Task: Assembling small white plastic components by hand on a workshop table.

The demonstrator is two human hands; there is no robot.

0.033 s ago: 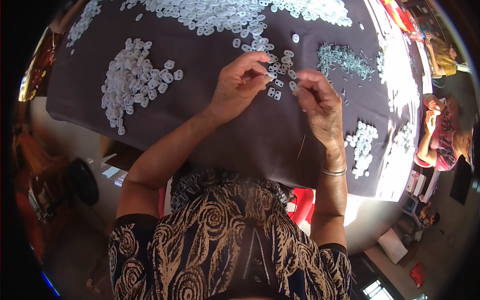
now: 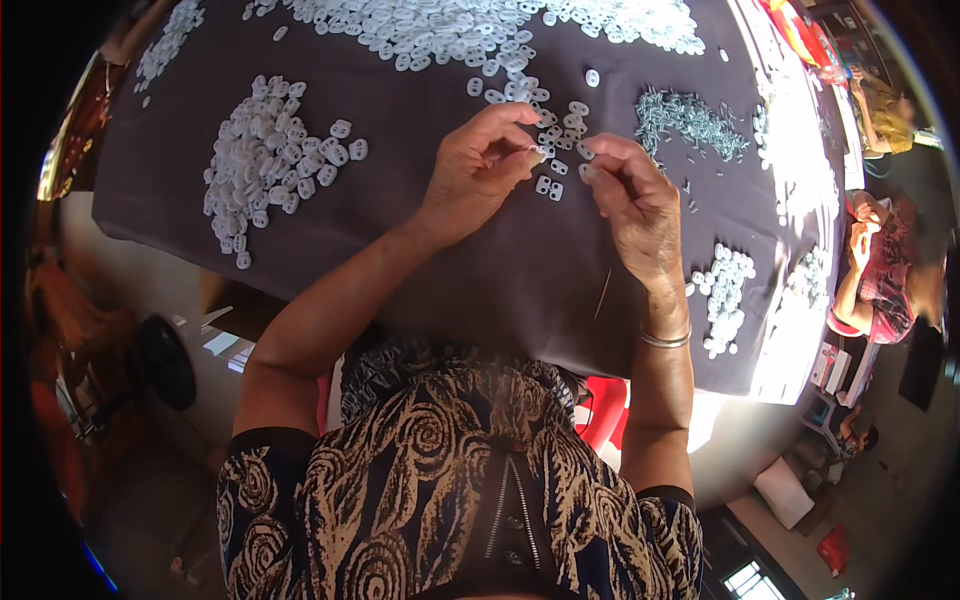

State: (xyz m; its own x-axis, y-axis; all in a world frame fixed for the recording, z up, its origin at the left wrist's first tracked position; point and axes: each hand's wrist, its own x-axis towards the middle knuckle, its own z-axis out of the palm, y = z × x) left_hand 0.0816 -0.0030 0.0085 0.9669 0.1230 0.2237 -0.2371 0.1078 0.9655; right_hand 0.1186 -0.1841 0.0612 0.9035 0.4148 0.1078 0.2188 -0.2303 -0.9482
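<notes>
My left hand [image 2: 485, 160] is closed in a pinch, thumb and forefinger gripping a small white plastic piece [image 2: 540, 153]. To its right, my right hand [image 2: 635, 205] is curled with thumb and forefinger close together. What they hold, if anything, is too small to make out. Right by those fingertips lie white oval pieces, each with two holes. Several more of these two-hole pieces [image 2: 549, 187] rest on the dark cloth between and beyond my hands.
A heap of white two-hole pieces [image 2: 255, 155] lies at left, a larger heap [image 2: 430, 30] at the far side. Small metallic grey-green parts [image 2: 690, 122] are piled at right. Small white parts [image 2: 725, 295] sit near my right wrist. Other people [image 2: 880, 250] are at the right.
My right hand has shifted slightly left, towards the white pieces. My left hand stays where it was.
</notes>
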